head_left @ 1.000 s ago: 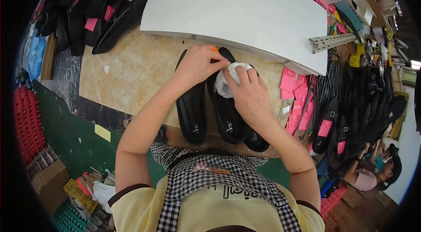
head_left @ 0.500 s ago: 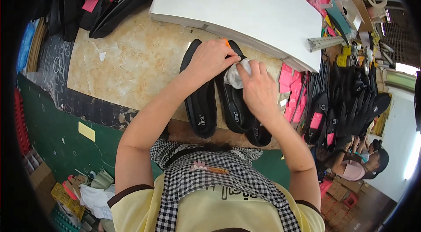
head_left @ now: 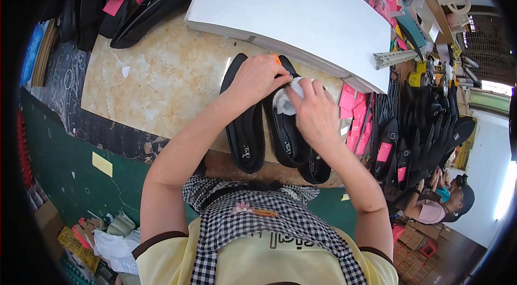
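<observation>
Two black slip-on shoes lie side by side on the table in front of me, heels toward me. My left hand (head_left: 259, 78) reaches across the left shoe (head_left: 249, 137) and is closed on the upper of the right shoe (head_left: 285, 137), thumb and forefinger pinched at its opening. A small orange piece (head_left: 278, 59) shows by its fingers; what it belongs to is hidden. My right hand (head_left: 318, 111) is closed on a crumpled white wad (head_left: 284, 103), cloth or paper, pressed at the right shoe's opening. Another black shoe (head_left: 315, 171) lies partly beneath, by the table edge.
A large white box (head_left: 291, 8) stands just beyond the shoes. Black shoes with pink tags pile up at far left (head_left: 156, 8) and at right (head_left: 431, 129). Pink cards (head_left: 353, 110) lie beside my right hand. A co-worker (head_left: 449, 204) is at far right.
My hands stay at the right shoe's opening. The right hand and white wad have shifted slightly, with the fingers now covering more of the wad. The view has tilted a little.
</observation>
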{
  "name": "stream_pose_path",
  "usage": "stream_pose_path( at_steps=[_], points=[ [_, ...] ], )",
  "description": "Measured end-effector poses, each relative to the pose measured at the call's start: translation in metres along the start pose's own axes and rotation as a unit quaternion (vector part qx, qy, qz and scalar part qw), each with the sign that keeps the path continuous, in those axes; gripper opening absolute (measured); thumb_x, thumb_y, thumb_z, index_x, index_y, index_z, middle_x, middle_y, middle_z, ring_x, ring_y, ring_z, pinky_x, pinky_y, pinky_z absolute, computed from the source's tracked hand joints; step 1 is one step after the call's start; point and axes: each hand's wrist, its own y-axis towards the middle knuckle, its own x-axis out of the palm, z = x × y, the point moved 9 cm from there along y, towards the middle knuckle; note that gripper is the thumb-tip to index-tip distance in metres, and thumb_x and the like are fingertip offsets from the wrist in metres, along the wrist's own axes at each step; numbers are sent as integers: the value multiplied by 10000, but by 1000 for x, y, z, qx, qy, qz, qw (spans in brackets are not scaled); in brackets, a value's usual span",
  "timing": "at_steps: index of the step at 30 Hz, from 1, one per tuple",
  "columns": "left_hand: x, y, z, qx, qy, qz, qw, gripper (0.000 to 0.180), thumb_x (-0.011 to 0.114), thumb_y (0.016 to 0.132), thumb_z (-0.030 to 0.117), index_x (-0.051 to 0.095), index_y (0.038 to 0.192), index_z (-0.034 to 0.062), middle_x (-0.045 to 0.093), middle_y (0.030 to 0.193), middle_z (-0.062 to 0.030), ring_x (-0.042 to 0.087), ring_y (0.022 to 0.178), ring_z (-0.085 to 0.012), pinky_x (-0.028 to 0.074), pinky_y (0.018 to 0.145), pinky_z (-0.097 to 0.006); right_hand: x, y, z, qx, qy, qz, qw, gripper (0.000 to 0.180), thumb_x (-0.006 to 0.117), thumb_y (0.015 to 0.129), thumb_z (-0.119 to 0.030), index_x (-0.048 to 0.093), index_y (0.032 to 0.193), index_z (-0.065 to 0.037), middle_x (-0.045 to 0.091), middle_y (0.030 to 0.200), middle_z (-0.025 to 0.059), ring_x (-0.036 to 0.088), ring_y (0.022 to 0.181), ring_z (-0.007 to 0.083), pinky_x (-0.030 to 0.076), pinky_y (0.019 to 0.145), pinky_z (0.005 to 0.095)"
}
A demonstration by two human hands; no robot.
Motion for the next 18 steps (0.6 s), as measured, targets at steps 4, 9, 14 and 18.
stream_pose_path(
  at_steps=[4,9,14,18],
  points=[
    [1,0,-7,-11,17,-26,999,194,709,813,274,775,890,109,642,798,-128,636,734,-311,490,645,-394,2,2,4,28,16,-15,999,385,590,758,-52,677,1130,-99,555,1053,99,556,979,278,517,752,379],
    [-1,12,7,25,1,-10,1000,179,700,826,270,772,900,123,631,806,-119,634,737,-311,487,652,-413,-14,-4,20,57,38,-5,998,387,576,762,-45,663,1138,-67,539,1012,132,549,963,291,494,755,397],
    [1,-4,-4,3,-38,-4,999,191,788,775,207,738,916,89,652,831,-96,660,727,-271,522,643,-351,-46,-26,92,131,209,57,967,569,618,677,30,636,1220,-142,556,1156,189,572,1072,380,505,904,428],
    [-6,-3,8,7,-28,-6,1000,180,787,767,201,735,898,90,634,792,-82,642,705,-245,514,634,-337,-91,-89,222,266,206,175,925,486,646,697,54,656,1173,-46,579,1065,172,603,1010,351,481,897,360]
  ],
)
